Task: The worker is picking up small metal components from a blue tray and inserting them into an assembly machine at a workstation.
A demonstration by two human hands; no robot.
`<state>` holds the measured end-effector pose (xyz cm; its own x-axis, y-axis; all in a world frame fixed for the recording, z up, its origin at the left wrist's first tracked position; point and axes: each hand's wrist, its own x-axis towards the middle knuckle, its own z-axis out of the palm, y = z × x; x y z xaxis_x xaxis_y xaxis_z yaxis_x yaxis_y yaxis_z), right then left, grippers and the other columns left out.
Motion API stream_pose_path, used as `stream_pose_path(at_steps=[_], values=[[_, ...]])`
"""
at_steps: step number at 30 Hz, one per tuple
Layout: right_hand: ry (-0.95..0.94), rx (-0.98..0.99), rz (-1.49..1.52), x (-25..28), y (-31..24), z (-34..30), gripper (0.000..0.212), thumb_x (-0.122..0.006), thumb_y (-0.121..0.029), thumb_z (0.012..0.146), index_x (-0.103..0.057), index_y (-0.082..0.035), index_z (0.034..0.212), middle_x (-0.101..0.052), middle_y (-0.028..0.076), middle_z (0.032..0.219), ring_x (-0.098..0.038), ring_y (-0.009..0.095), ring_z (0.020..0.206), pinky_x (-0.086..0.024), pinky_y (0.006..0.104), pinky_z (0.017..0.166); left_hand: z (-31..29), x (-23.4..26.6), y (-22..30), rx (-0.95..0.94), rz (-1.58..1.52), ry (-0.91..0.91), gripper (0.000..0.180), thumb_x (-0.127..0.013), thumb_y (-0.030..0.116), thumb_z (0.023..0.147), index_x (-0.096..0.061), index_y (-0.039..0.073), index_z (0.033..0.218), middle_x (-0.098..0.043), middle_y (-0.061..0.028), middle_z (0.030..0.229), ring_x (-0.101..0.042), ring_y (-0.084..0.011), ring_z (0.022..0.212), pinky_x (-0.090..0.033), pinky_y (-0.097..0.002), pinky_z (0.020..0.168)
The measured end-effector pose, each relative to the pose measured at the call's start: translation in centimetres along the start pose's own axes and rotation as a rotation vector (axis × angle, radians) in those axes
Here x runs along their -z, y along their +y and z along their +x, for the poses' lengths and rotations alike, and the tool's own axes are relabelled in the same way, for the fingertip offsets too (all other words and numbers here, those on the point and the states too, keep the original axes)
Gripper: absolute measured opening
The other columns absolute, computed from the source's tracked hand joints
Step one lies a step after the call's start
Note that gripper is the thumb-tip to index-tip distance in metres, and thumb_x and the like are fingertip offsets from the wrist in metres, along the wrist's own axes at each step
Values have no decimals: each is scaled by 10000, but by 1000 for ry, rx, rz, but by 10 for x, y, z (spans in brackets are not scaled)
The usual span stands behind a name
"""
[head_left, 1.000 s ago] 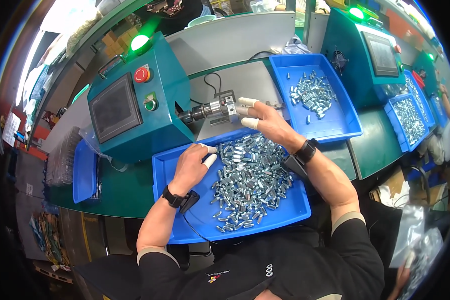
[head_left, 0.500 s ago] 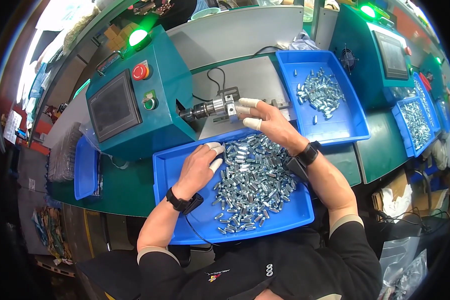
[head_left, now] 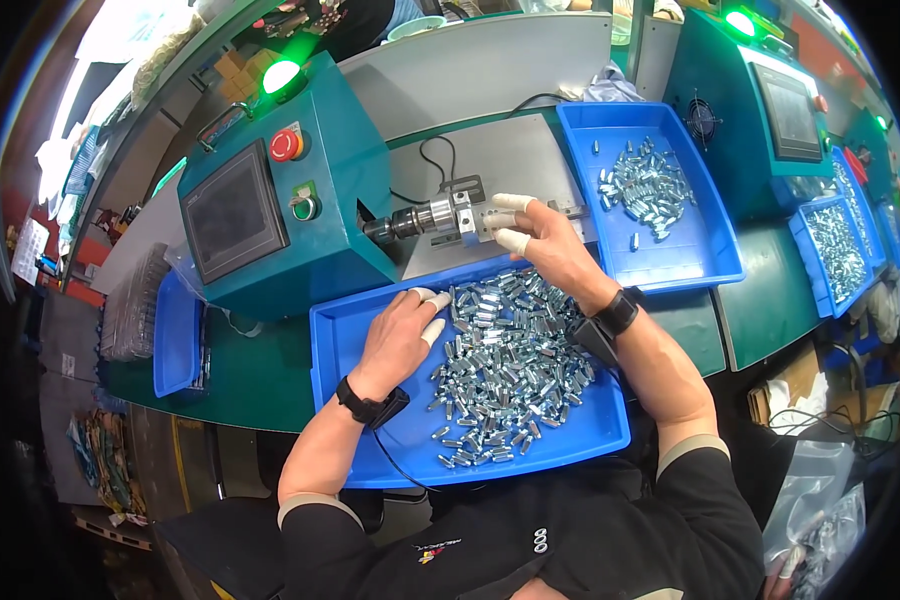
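Observation:
My left hand (head_left: 395, 340), with white finger cots on several fingers, rests at the left edge of a pile of small shiny metal pieces (head_left: 510, 370). Its thumb and forefinger are apart, and I see nothing between them. That pile lies in a large blue tray (head_left: 370, 460). Above the tray's far edge, my right hand (head_left: 560, 255) is beside a metal clamping fixture (head_left: 462, 218), in line with a chuck (head_left: 410, 222) on the green machine (head_left: 320, 235). The right fingers, also in white cots, are spread, with nothing visible held.
A second blue tray (head_left: 710, 265) with fewer metal pieces stands to the right. The machine carries a dark screen (head_left: 235, 210), a red stop button (head_left: 287, 145) and a lit green lamp (head_left: 281, 78). Another green machine (head_left: 720, 80) stands farther right. Another person's fingers (head_left: 792, 562) show at lower right.
My right hand has drawn slightly right, away from the fixture. My left hand stays almost in place. Another person's fingers have come into view at lower right.

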<state>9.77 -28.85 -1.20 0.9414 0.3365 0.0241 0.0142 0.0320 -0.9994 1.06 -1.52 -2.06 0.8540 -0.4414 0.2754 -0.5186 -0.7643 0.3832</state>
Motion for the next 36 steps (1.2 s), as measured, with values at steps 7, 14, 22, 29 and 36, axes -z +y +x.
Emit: stream_pose_path(at_steps=[7,14,22,29,36], values=[[21,42,-23,0,6,3,598,-698,-155,1038,-497,-58,1593,-708,145,1419,-682,199,1233,-576,329,933,0,-2,-8,15,40,-11,235,-786,60,895,-737,30,1122,-712,-121,1099,-680,-357,1058,-567,-461,877],[206,149,-319,2,14,13,592,-721,-186,1028,-525,-34,1565,-745,175,1308,-723,198,1094,-587,322,843,-2,1,-9,68,31,43,209,-790,72,882,-716,45,1076,-697,-120,1059,-675,-359,1027,-563,-470,848],[345,166,-599,-7,-11,17,624,-779,-276,979,-574,14,1492,-783,193,1003,-747,245,896,-585,376,775,-8,-18,-21,-11,52,132,186,-767,79,878,-687,63,1046,-667,-119,1027,-666,-355,1008,-560,-486,830],[349,281,-1173,-14,-27,49,701,-777,-390,926,-588,27,1457,-772,263,1006,-752,432,938,-585,520,831,-9,-22,-28,4,91,133,194,-773,113,894,-695,67,1065,-642,-114,1011,-659,-353,996,-560,-487,829],[264,157,-1302,-22,-45,47,606,-757,-308,919,-616,-13,1429,-776,242,978,-746,434,983,-571,522,871,-17,-27,-23,16,118,131,163,-763,127,903,-671,68,1024,-626,-125,1006,-649,-361,1009,-557,-499,817]])
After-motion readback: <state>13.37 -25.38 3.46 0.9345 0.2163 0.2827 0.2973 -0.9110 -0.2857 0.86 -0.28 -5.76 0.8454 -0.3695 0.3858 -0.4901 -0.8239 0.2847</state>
